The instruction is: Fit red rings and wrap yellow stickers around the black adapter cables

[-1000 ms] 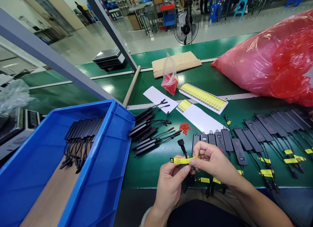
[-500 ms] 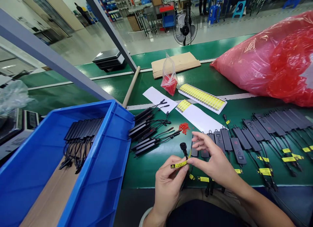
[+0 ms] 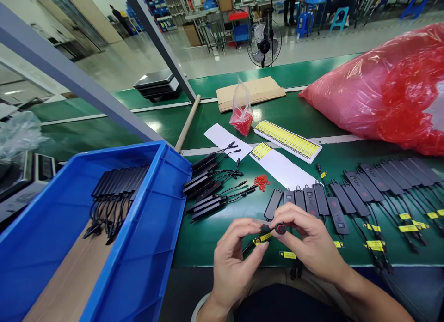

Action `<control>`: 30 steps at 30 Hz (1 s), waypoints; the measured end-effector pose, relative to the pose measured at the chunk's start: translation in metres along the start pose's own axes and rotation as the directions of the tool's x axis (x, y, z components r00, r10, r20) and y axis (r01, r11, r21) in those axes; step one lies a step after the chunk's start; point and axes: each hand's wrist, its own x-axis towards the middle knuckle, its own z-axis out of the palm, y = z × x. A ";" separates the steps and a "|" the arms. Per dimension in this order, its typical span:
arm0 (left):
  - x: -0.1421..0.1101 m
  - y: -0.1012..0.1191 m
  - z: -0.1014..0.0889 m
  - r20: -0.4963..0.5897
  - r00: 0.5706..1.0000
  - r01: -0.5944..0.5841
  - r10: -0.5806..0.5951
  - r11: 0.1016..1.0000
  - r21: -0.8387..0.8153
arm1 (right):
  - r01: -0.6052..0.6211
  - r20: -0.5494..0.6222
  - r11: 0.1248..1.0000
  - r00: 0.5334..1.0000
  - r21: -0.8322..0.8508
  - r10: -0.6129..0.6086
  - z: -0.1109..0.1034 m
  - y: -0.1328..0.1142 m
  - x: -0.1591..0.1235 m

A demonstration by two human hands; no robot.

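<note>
My left hand (image 3: 233, 255) is closed, its thumb and fingers pinching a black cable beside a yellow label (image 3: 262, 238) wrapped on it. My right hand (image 3: 308, 241) pinches the cable connector (image 3: 280, 228), a round black end with a red ring showing inside. Just beyond my hands lies a row of black controller boxes (image 3: 336, 215), several with yellow labels on their cables. A small pile of red rings (image 3: 261, 182) lies on the green table. More black controllers with cables (image 3: 208, 206) rest to the left of the pile.
A blue bin (image 3: 175, 202) on the left holds more black controllers. Yellow label sheets (image 3: 287, 139), a clear bag of red rings (image 3: 242, 118) and flat cardboard (image 3: 256, 92) lie farther back. A large red plastic bag (image 3: 367, 91) sits at right. A metal post (image 3: 156, 40) slants across the left.
The label's loose yellow end now lies around the cable. The connector has tipped from upright to facing me, and my right hand has closed on it.
</note>
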 end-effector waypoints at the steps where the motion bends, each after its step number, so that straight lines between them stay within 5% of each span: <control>1: 0.001 0.001 -0.003 -0.012 1.000 -0.003 0.003 1.000 -0.004 | 0.004 -0.007 1.000 1.000 0.001 -0.004 0.000 0.001 0.000; 16: 0.010 0.013 -0.022 -0.028 1.000 -0.006 0.007 1.000 0.019 | -0.131 -0.029 0.986 0.990 0.104 0.135 0.001 -0.004 -0.001; 23: 0.009 0.014 -0.018 0.035 0.995 0.094 -0.095 0.995 0.032 | -0.137 -0.015 0.982 0.990 0.129 0.140 0.001 -0.005 -0.002; 30: 0.010 0.022 -0.019 0.063 0.996 0.049 -0.057 0.992 0.114 | -0.185 -0.038 0.977 0.981 0.108 0.190 0.002 0.000 -0.006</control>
